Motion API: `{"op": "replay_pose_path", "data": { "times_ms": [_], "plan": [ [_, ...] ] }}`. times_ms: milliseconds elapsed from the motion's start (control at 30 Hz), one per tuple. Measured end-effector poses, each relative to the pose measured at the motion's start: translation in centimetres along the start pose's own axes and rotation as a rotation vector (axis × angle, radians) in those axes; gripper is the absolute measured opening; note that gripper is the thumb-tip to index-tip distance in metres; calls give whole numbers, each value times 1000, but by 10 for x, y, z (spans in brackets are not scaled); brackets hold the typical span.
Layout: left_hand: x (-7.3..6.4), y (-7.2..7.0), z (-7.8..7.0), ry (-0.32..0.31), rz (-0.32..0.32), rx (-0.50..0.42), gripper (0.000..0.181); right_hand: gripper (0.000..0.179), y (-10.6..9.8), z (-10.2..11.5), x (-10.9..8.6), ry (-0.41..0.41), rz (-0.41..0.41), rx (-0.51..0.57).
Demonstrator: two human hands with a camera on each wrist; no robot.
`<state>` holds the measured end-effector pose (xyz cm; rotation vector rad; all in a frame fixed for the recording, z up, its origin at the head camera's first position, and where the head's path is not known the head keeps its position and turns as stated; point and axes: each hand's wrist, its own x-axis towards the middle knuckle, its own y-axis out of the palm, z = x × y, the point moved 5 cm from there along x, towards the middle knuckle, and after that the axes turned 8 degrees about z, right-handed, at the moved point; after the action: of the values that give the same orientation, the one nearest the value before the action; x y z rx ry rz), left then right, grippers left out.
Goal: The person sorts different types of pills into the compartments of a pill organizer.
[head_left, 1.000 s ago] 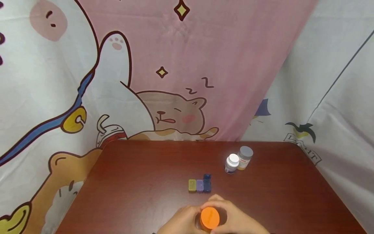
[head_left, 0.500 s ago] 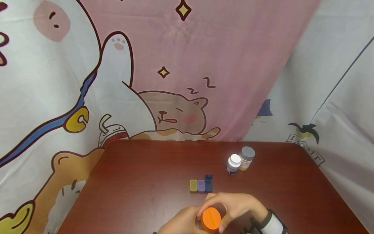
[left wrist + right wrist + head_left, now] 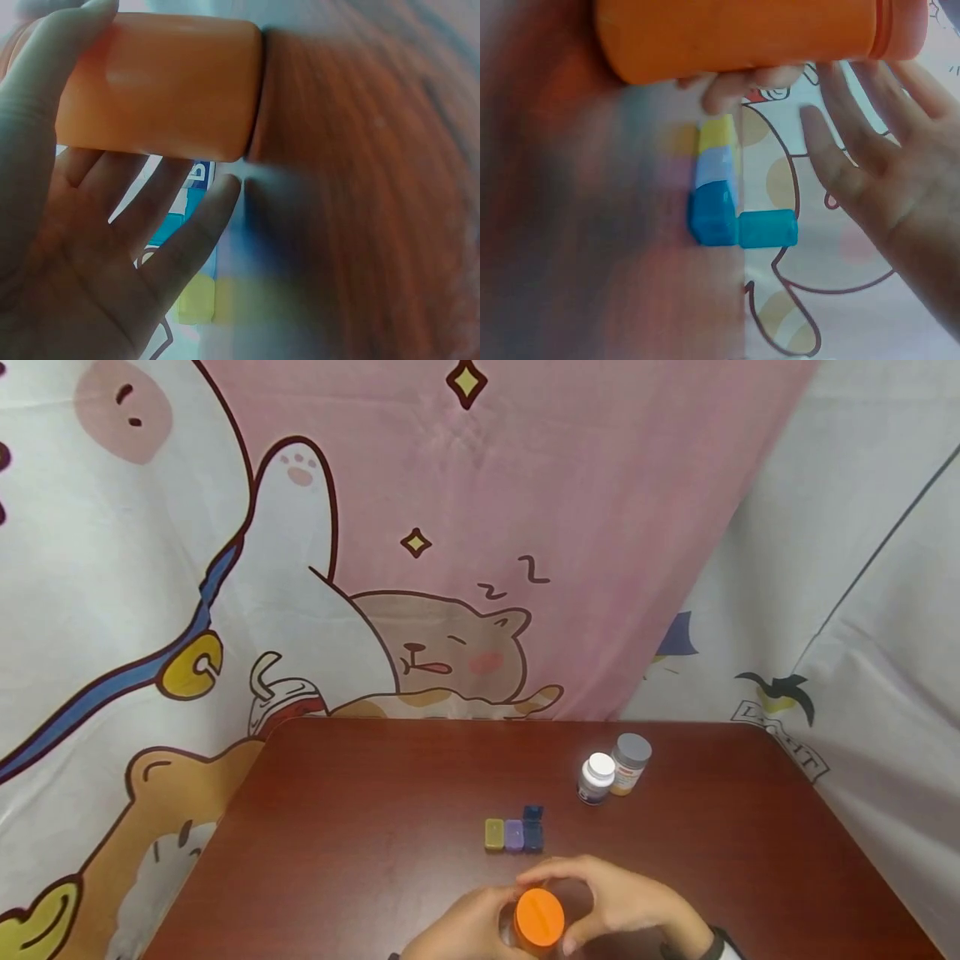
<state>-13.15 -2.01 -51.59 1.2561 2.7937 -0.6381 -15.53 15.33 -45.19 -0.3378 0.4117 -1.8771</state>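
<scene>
An orange pill bottle (image 3: pixel 161 86) with a ridged orange cap (image 3: pixel 539 917) stands upright on the table near its front edge. The left hand (image 3: pixel 468 927) grips the bottle's side, its thumb across the near side and fingers behind. Around the cap curves the right hand (image 3: pixel 618 897), fingertips at its far edge and thumb tip close to its right side. Just beyond the hands lies a small pill organizer (image 3: pixel 513 835) with yellow, purple and dark blue compartments. The blue lid (image 3: pixel 768 229) stands open; the yellow and purple ones are down.
A white-capped pill bottle (image 3: pixel 596 779) and a grey-capped bottle (image 3: pixel 630 765) stand side by side at the back right of the dark red-brown table (image 3: pixel 360 793). A cartoon-printed cloth (image 3: pixel 570 485) hangs behind the table and along its sides.
The right hand has turned about the cap, its wrist swinging out to the right and its thumb drawing a little away from the cap's front. The left hand and bottle stay in place.
</scene>
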Motion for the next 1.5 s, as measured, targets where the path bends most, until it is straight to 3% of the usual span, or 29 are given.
{"op": "replay_pose_path", "data": {
  "times_ms": [167, 267, 400, 567, 667, 733, 833, 900, 967, 1133, 1333, 1500],
  "plan": [
    [0, 0, -1, 14, 25, -53, 36, 57, 16, -8, -18, 155, -194, 275],
    [-1, 1, 1, 0, 48, -101, 38, 52, 29, -8, -25, 208, -326, 366],
    [-2, 2, 1, -9, 55, -122, 41, 48, 43, -2, -32, 190, -571, 201],
    [-2, 2, 2, -31, 44, -132, 41, 51, 63, 8, -37, 369, -920, 42],
    [-1, 1, 2, -51, 28, -113, 40, 61, 74, 6, -38, 383, -1062, -115],
    [-1, 0, 2, -57, 22, -90, 40, 70, 79, -5, -41, 317, -1073, -263],
    [1, -1, 2, -65, 15, -49, 42, 74, 82, -39, -51, 147, -911, -419],
    [1, -1, 2, -72, 18, -47, 42, 75, 87, -56, -57, 80, -822, -442],
    [1, -1, 3, -80, 19, -45, 42, 72, 93, -62, -58, 126, -818, -432],
    [1, -1, 3, -92, 14, -39, 42, 63, 105, -32, -46, 429, -1005, -367],
    [1, -1, 2, -70, 11, -11, 43, 62, 101, -2, -33, 470, -1104, -366],
    [1, -1, 4, -66, 8, -8, 44, 67, 99, 5, -32, 513, -1059, -234]
  ]
}}
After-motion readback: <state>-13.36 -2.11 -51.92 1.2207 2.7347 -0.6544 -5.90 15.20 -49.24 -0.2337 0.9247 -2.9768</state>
